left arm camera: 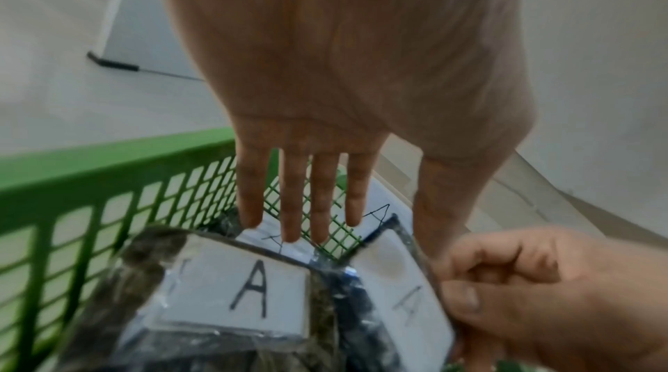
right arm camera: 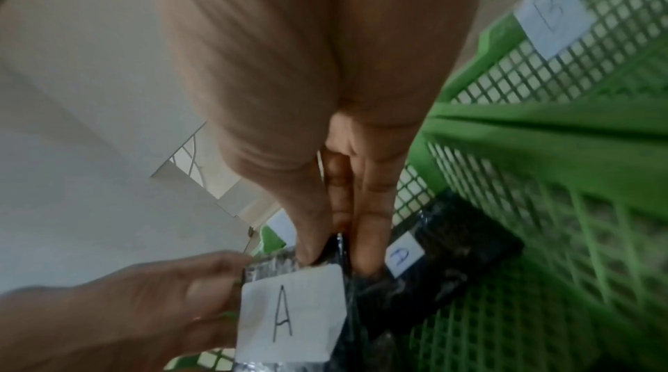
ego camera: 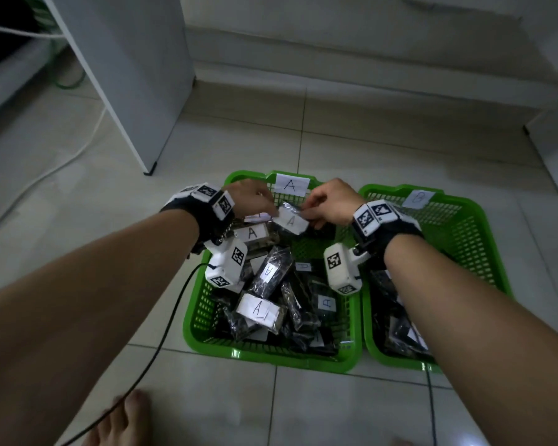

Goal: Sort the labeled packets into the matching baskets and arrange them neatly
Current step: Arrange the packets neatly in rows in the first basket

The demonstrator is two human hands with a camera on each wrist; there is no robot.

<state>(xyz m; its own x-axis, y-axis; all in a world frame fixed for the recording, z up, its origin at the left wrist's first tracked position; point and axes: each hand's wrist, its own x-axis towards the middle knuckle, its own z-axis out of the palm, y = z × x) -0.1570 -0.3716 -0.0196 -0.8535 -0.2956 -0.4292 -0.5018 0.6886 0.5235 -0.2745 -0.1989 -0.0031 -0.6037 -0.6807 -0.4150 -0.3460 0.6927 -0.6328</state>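
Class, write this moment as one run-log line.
right hand: pinches A packet | left hand: fingers straight, touching the packet's edge | place: over A basket | B basket: beside

The right hand point(right arm camera: 325, 149) pinches the top edge of a dark packet point(right arm camera: 289, 318) with a white A label, thumb point(right arm camera: 307, 229) on one side, fingers point(right arm camera: 369, 224) on the other. The left hand point(right arm camera: 137, 301) touches its left edge. Behind lies another packet point(right arm camera: 452, 249), inside a green basket point(right arm camera: 506, 307). A second basket point(right arm camera: 542, 121) bears a B label point(right arm camera: 553, 12).

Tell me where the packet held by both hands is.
Head view: the packet is over the far end of basket A, between both hands, just below its A label.
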